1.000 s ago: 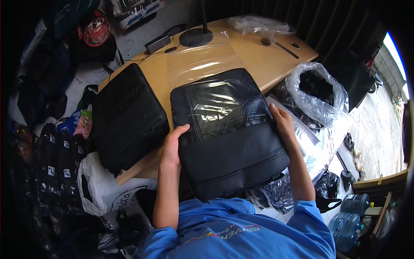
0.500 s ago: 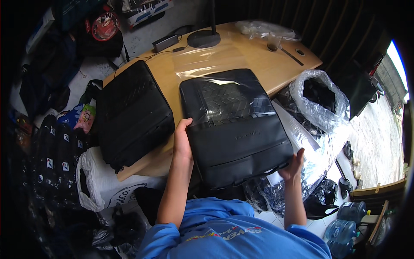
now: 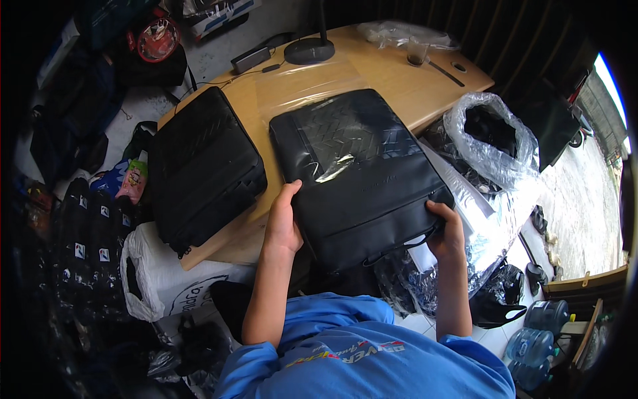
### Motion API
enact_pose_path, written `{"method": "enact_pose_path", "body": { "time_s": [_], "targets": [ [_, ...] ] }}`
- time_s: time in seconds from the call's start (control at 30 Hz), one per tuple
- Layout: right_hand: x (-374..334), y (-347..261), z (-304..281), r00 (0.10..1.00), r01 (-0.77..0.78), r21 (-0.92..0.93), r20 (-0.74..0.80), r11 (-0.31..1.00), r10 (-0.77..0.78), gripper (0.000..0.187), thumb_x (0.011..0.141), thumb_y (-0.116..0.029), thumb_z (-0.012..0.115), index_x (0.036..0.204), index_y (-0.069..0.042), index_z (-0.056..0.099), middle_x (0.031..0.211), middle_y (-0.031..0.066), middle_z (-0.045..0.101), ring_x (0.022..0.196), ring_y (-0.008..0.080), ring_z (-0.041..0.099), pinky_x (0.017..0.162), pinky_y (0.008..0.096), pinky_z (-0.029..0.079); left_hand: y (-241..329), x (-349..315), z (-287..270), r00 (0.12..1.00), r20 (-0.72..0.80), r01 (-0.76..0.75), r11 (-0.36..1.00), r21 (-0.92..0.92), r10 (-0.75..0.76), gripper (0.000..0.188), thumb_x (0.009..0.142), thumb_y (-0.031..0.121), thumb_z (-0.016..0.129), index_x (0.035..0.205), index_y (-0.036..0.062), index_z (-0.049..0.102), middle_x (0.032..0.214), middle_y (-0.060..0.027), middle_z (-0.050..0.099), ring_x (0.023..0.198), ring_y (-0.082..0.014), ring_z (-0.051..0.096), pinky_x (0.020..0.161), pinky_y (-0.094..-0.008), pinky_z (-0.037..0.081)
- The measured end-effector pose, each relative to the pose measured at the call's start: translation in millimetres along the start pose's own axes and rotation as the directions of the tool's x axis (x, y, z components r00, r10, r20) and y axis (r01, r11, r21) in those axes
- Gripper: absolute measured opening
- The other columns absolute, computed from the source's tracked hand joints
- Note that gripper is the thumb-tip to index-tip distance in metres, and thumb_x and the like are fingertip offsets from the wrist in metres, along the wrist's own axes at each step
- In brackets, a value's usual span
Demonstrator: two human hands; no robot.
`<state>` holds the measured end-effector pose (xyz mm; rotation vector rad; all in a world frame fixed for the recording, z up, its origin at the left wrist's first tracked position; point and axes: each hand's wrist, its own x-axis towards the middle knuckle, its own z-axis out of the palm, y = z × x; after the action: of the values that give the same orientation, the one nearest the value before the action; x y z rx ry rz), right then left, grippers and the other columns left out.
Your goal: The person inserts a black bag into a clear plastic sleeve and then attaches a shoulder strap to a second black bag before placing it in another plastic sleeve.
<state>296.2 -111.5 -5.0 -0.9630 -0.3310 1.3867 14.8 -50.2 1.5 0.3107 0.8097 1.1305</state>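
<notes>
Right hand (image 3: pixel 448 234) has shifted since the earlier frame, from under the bag's (image 3: pixel 382 216) lower right corner to a hold with its thumb over the front. Left hand (image 3: pixel 284 225) is clamped on the left edge, thumb uppermost; most fingers of both are hidden. Bag location: upper end over the desk (image 3: pixel 392 74), lower end past its near edge, right of a second bag (image 3: pixel 203 166). Film (image 3: pixel 336 170) covers the upper part. Judged risks: film tearing, should the bag twist against it; bag dropping, should either grip slacken.
</notes>
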Motion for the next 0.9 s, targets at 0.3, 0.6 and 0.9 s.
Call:
{"method": "enact_pose_path", "body": {
  "time_s": [0.3, 0.6, 0.9],
  "targets": [
    [13, 17, 21, 0.948, 0.292, -0.070, -0.108, 0.954, -0.298, 0.022, 0.078, 0.005, 0.060, 0.099, 0.004, 0.054, 0.085, 0.0093, 0.062, 0.070, 0.0162, 0.063, 0.065, 0.0270, 0.055, -3, -3, -1, 0.995, -0.007, -0.095, 0.995, 0.012, 0.095, 0.023, 0.090, 0.021, 0.053, 0.100, 0.0014, 0.059, 0.096, -0.0107, 0.064, 0.084, -0.0192, 0.064, 0.077, -0.0316, 0.053],
    [27, 22, 27, 0.937, 0.309, -0.047, -0.157, 0.950, -0.312, 0.021, 0.078, 0.006, 0.058, 0.098, 0.005, 0.055, 0.084, 0.0100, 0.062, 0.068, 0.0173, 0.063, 0.063, 0.0269, 0.055, -10, -12, 2, 0.988, 0.016, -0.155, 0.983, 0.098, 0.154, 0.022, 0.091, 0.017, 0.051, 0.101, -0.0011, 0.057, 0.099, -0.0116, 0.062, 0.090, -0.0189, 0.062, 0.079, -0.0320, 0.052],
    [33, 20, 22, 0.811, 0.441, -0.621, -0.034, 0.649, -0.584, 0.072, 0.076, -0.020, 0.074, 0.134, 0.001, 0.035, 0.129, 0.0238, 0.044, 0.125, 0.0328, 0.041, 0.105, 0.0423, 0.033, -5, -9, 15, 0.994, 0.009, -0.106, 0.992, -0.068, 0.107, 0.030, 0.089, 0.019, 0.049, 0.108, -0.0039, 0.055, 0.104, -0.0161, 0.062, 0.093, -0.0247, 0.063, 0.083, -0.0358, 0.052]
  ]
}}
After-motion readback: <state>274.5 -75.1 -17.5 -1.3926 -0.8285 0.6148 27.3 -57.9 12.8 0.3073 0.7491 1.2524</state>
